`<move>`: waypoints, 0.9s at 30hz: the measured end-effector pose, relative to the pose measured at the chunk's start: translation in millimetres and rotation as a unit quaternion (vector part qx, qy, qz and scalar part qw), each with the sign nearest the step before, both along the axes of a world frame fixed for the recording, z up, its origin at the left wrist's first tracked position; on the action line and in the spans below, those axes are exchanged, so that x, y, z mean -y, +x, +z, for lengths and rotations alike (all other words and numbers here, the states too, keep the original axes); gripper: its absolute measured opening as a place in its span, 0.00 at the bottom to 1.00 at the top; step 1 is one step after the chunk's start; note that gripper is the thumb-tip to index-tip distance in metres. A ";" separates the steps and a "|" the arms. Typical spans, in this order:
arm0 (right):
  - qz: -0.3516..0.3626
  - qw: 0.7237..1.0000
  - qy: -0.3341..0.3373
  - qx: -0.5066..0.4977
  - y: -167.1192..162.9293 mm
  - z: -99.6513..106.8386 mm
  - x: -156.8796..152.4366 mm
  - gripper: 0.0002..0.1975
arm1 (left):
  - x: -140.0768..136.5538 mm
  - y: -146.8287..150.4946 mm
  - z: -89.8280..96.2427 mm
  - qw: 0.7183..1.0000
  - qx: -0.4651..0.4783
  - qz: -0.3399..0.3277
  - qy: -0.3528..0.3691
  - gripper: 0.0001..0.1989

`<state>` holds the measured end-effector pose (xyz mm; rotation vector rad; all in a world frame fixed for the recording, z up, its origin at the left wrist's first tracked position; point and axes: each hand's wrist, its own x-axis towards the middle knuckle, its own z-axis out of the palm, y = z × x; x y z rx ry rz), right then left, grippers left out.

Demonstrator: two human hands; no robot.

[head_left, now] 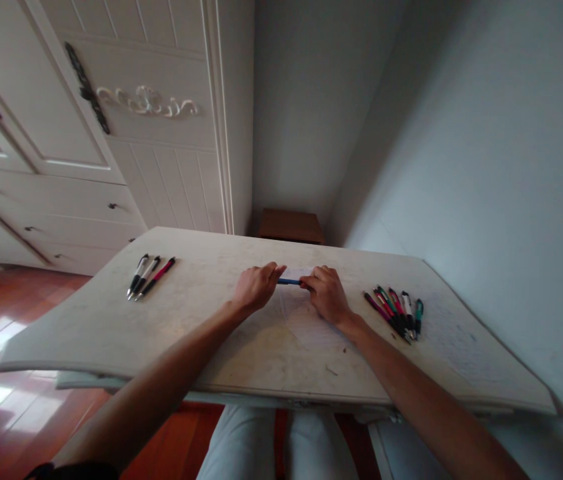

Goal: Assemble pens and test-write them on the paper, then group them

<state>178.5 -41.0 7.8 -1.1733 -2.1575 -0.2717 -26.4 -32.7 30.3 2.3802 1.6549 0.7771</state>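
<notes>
Between my two hands a blue pen (289,282) lies level, a little above the middle of the white table (201,333). My left hand (256,287) is closed around one end of it, and the fingers of my right hand (326,290) grip the other end. Only the stretch of pen between the hands shows; both ends are hidden. Under the right hand is a sheet of paper (311,327) with faint lines.
Three pens (148,277), two white and black and one red, lie at the table's left. Several coloured pens (396,310) lie fanned at the right. A white wardrobe (171,167) stands behind on the left, a brown box-like piece (291,225) behind the table, a wall (501,167) on the right.
</notes>
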 end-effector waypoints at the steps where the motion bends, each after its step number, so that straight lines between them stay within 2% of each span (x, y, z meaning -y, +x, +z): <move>1: 0.003 1.000 -0.003 -0.003 0.4 -0.3 -0.7 0.06 | -1.5 -0.8 -1.0 1.000 0.014 -0.006 -0.001 0.25; 3: 0.005 1.000 -0.009 -0.009 1.7 -0.5 -1.9 0.05 | -3.7 -2.5 -1.9 0.998 0.049 -0.024 -0.007 0.26; 6: 0.001 1.000 -0.013 -0.023 5.4 -0.3 -3.8 0.05 | -5.7 -4.5 -2.6 0.990 0.119 -0.075 -0.015 0.21; 10: -0.012 0.997 -0.026 -0.067 13.8 -1.2 -6.3 0.07 | -10.2 -5.1 -10.8 0.970 0.193 -0.149 0.017 0.19; 12: -0.013 0.996 -0.035 -0.079 18.0 -1.9 -7.2 0.08 | -14.1 -5.4 -16.9 0.962 0.216 -0.168 0.023 0.15; 15: -0.008 0.995 -0.046 -0.084 21.0 -2.2 -7.8 0.09 | -18.5 -6.9 -21.5 0.955 0.242 -0.171 0.023 0.11; 18: -0.003 0.995 -0.054 -0.087 19.5 -1.6 -7.8 0.08 | -17.0 -8.9 -16.5 0.957 0.240 -0.161 0.020 0.11; 23: 0.006 0.991 -0.064 -0.115 17.5 0.1 -8.1 0.05 | -6.0 -9.0 -2.3 0.970 0.206 -0.127 -0.001 0.23; 27: 0.009 0.988 -0.073 -0.139 20.2 2.4 -7.7 0.03 | -4.2 -8.6 -3.1 0.974 0.191 -0.113 -0.031 0.27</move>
